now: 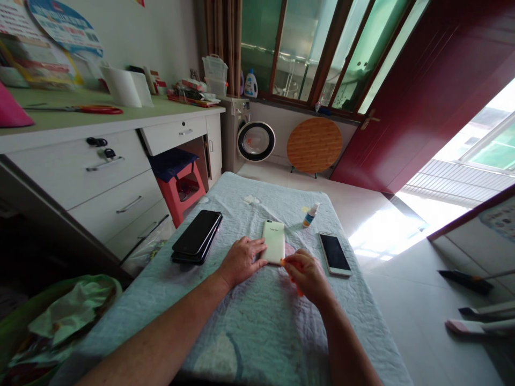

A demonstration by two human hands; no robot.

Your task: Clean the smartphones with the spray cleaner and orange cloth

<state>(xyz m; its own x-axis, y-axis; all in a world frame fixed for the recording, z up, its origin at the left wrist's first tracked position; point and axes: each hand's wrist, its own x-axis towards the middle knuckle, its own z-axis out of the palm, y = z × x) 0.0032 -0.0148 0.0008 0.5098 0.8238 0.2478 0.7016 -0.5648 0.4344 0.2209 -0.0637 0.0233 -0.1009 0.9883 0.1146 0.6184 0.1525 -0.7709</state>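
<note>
A white phone [274,240] lies back-up on the pale blue quilted table cover [257,327]. My left hand [241,260] rests on the cover with fingers spread, its fingertips pressing the phone's near left edge. My right hand [308,276] is closed around a thin orange tool [290,265] whose tip sits at the phone's near right corner. A second phone [335,253] with a dark screen and white frame lies face-up just right of my right hand.
A stack of black phones [197,236] lies at the left of the cover. A small dropper bottle [310,215] stands at the far side. White drawers [112,177] and a red stool [183,185] are left; a green bin [60,316] sits near left.
</note>
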